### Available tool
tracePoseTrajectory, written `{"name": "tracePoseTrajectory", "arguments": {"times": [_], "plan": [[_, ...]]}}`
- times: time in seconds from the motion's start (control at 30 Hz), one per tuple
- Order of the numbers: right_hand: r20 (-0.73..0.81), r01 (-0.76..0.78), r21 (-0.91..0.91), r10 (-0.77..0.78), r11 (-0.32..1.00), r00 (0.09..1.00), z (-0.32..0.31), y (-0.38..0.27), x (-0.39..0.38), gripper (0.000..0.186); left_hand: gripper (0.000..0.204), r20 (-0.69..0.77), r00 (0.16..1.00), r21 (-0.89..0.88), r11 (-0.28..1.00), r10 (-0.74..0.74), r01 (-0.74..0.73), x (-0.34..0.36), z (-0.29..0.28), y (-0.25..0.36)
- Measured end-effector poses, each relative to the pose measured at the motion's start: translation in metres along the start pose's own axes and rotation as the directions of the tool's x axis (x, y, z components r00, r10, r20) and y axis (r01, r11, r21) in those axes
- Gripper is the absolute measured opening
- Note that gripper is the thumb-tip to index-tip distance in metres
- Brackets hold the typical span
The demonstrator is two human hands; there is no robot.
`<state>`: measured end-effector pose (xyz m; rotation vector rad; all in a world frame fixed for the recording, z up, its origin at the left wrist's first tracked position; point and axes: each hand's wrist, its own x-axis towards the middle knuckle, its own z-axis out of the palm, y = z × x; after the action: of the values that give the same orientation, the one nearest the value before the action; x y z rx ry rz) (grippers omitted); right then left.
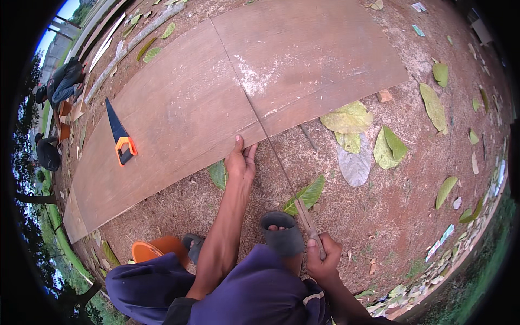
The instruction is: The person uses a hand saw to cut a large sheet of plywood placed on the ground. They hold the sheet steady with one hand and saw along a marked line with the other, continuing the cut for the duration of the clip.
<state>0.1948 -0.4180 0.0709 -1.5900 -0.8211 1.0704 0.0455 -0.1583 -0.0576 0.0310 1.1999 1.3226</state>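
A large brown plywood sheet (173, 111) lies in front of me, slightly above the ground. My left hand (241, 162) grips its near edge, thumb on top and fingers partly hidden against the edge. Just to the right, a handsaw (306, 221) crosses that edge, its blade seen nearly edge-on. My right hand (324, 255) is wrapped round the saw's handle, close to my body. From the blade a thin dark line runs on to the sheet's far side, with pale sawdust (252, 76) beside it. A second handsaw (124, 147), with an orange and black handle, rests on the sheet's left part.
My sandalled foot (283, 233) is near the saw's handle. An orange container (149, 251) stands by my other foot. Large leaves (346, 118) and a small wood block (384, 96) lie right of the sheet. Two people (64, 81) crouch at the far left.
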Motion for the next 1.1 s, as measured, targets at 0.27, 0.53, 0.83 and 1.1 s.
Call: {"name": "tracePoseTrajectory", "arguments": {"times": [0.27,0.53,0.83,1.1], "plan": [[0.067,-0.081,0.074,0.076,0.994,0.995,0.038,-0.005,0.054,0.024,0.038,0.014,0.999,0.059,0.997,-0.043,0.042,0.009,-0.014,0.009],[-0.029,-0.103,0.172,0.109,0.980,0.994,0.053,-0.013,0.079,0.030,0.036,-0.013,0.998,0.059,0.997,-0.057,0.058,0.001,0.001,0.003],[0.105,0.061,-0.109,-0.050,0.992,0.993,-0.021,0.007,-0.004,0.019,0.036,0.031,0.999,0.061,0.998,-0.028,0.026,-0.006,0.003,0.009],[0.117,-0.263,0.018,0.259,0.965,0.959,0.056,-0.004,0.101,0.021,0.045,0.040,0.997,0.034,0.997,-0.066,0.065,0.014,-0.016,0.000]]}}
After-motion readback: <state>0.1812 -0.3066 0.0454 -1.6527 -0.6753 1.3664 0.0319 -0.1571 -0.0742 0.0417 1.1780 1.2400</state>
